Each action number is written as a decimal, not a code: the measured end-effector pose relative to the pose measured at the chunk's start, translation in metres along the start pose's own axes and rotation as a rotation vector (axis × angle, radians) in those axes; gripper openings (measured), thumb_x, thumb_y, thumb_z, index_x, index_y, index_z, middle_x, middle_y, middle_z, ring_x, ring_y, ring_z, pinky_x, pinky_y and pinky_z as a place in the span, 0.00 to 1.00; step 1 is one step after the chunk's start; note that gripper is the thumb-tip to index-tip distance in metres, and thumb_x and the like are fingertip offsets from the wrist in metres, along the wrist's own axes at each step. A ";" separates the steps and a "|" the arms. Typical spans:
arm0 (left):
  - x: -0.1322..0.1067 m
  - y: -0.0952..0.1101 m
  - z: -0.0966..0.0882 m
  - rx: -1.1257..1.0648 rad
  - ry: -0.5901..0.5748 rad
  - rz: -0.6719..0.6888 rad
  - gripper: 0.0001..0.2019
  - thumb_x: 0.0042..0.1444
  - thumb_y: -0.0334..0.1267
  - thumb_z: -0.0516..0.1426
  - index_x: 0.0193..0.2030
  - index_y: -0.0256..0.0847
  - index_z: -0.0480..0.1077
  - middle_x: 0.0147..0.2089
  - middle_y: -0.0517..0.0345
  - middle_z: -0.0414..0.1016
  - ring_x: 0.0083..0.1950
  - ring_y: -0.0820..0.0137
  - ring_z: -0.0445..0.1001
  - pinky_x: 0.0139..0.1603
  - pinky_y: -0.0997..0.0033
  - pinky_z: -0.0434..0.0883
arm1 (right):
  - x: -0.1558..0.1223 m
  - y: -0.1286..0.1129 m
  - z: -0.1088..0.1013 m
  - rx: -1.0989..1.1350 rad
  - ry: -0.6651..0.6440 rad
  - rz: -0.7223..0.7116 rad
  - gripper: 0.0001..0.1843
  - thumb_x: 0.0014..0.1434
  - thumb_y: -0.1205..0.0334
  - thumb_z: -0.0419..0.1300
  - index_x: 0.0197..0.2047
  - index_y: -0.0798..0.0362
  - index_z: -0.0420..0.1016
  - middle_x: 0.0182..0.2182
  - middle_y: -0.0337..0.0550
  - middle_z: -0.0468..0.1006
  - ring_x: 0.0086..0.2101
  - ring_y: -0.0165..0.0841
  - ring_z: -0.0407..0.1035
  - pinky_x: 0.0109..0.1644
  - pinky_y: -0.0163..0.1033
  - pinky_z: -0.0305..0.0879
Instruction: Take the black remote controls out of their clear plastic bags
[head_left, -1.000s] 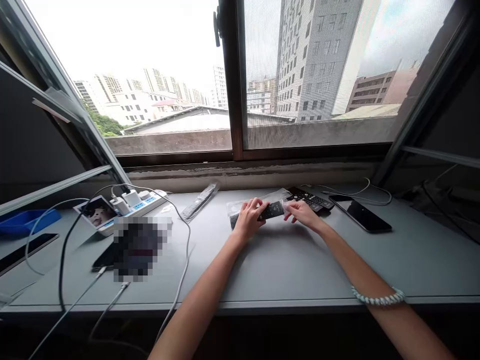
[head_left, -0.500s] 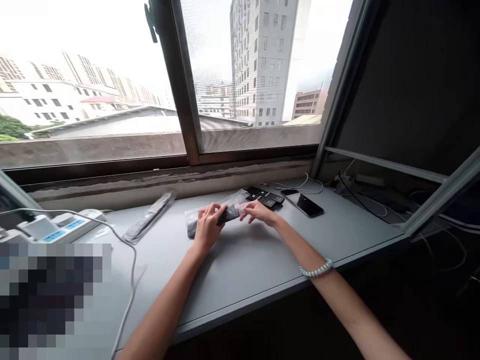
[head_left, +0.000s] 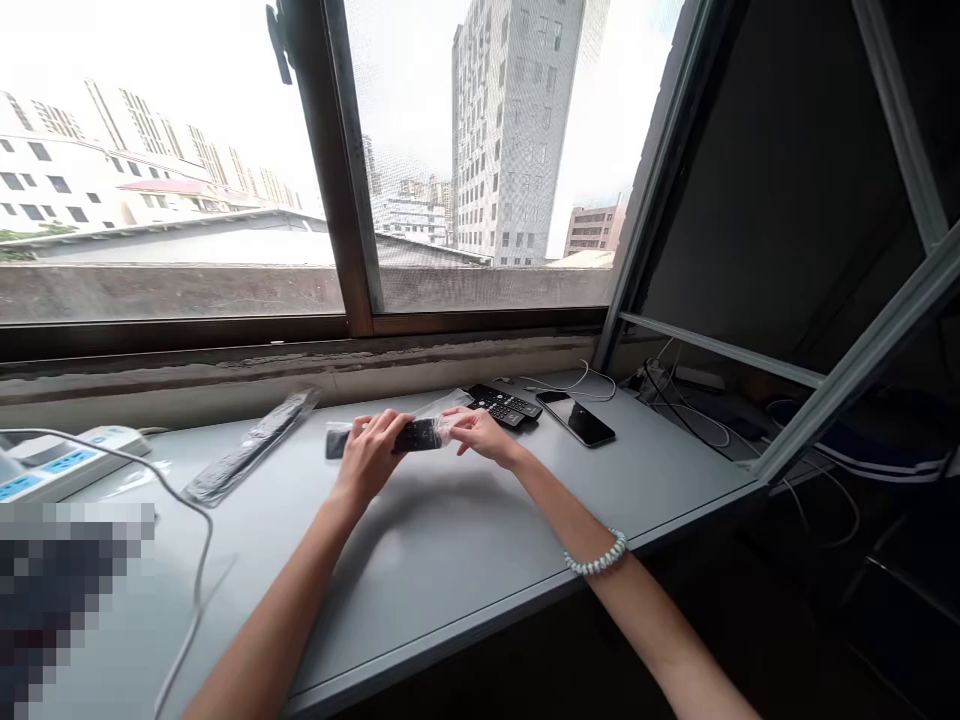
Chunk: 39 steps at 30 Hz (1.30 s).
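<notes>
A black remote control (head_left: 418, 435) in a clear plastic bag (head_left: 448, 402) is held just over the grey desk (head_left: 450, 560). My left hand (head_left: 369, 455) is closed around its middle from above, hiding part of the buttons. With thumb and fingers pinched, my right hand (head_left: 484, 436) grips the gathered plastic at the right end of the bag. Behind my right hand lie black remote controls (head_left: 504, 406), with their buttons facing up.
A smartphone (head_left: 576, 418) lies at the right. Another bagged long item (head_left: 253, 446) rests at the left, near a white power strip (head_left: 71, 462) and a loose cable (head_left: 199, 580). A metal frame (head_left: 855, 370) stands beyond the desk's right end.
The view has turned slightly right, so things sit further left. The bagged remote now lies more level between my hands, with more of its keys showing. Both hands keep their grip.
</notes>
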<state>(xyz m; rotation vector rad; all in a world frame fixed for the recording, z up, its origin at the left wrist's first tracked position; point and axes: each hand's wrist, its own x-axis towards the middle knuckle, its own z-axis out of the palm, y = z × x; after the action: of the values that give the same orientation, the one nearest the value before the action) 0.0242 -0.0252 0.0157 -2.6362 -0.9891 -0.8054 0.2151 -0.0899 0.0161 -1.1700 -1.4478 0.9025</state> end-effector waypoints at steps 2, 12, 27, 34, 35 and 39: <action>0.000 -0.006 -0.004 0.014 0.037 0.005 0.17 0.50 0.30 0.53 0.47 0.48 0.66 0.43 0.56 0.72 0.45 0.61 0.70 0.53 0.61 0.58 | 0.000 -0.003 -0.002 0.012 0.000 -0.036 0.10 0.47 0.57 0.61 0.27 0.55 0.79 0.49 0.46 0.70 0.37 0.31 0.68 0.27 0.30 0.68; -0.006 -0.019 -0.014 0.037 0.082 -0.086 0.12 0.53 0.33 0.54 0.45 0.42 0.66 0.43 0.52 0.73 0.47 0.59 0.69 0.49 0.61 0.60 | 0.000 0.002 -0.020 0.130 0.380 0.023 0.17 0.45 0.48 0.61 0.28 0.54 0.78 0.49 0.45 0.71 0.37 0.35 0.70 0.25 0.32 0.68; -0.012 -0.015 -0.008 -0.109 -0.018 -0.404 0.12 0.60 0.39 0.47 0.47 0.43 0.66 0.44 0.54 0.74 0.49 0.62 0.69 0.49 0.62 0.61 | 0.001 0.023 -0.049 0.104 1.003 0.215 0.28 0.59 0.44 0.38 0.54 0.54 0.56 0.31 0.47 0.72 0.19 0.31 0.67 0.22 0.37 0.65; -0.015 -0.004 -0.001 -0.160 -0.152 -0.266 0.23 0.54 0.43 0.53 0.57 0.47 0.61 0.54 0.54 0.67 0.58 0.61 0.62 0.58 0.62 0.57 | 0.002 0.025 -0.050 0.081 1.024 0.113 0.25 0.61 0.47 0.33 0.56 0.48 0.50 0.48 0.51 0.64 0.21 0.24 0.68 0.24 0.34 0.67; -0.016 -0.002 0.002 -0.175 -0.207 -0.234 0.25 0.54 0.45 0.53 0.59 0.47 0.59 0.57 0.53 0.64 0.61 0.60 0.58 0.59 0.60 0.55 | 0.002 0.026 -0.049 0.103 1.024 0.085 0.24 0.61 0.47 0.34 0.55 0.48 0.51 0.49 0.51 0.63 0.21 0.24 0.69 0.24 0.34 0.68; -0.019 -0.001 0.013 -0.216 -0.383 -0.228 0.23 0.58 0.45 0.49 0.60 0.45 0.58 0.62 0.50 0.59 0.63 0.60 0.56 0.61 0.59 0.54 | 0.003 0.033 -0.049 0.193 1.026 0.025 0.20 0.61 0.49 0.37 0.52 0.47 0.52 0.47 0.49 0.63 0.22 0.25 0.70 0.25 0.36 0.70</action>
<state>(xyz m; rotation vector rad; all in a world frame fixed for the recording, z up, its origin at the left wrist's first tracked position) 0.0165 -0.0298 -0.0059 -2.9726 -1.3894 -0.4769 0.2701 -0.0812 -0.0048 -1.2221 -0.4986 0.3208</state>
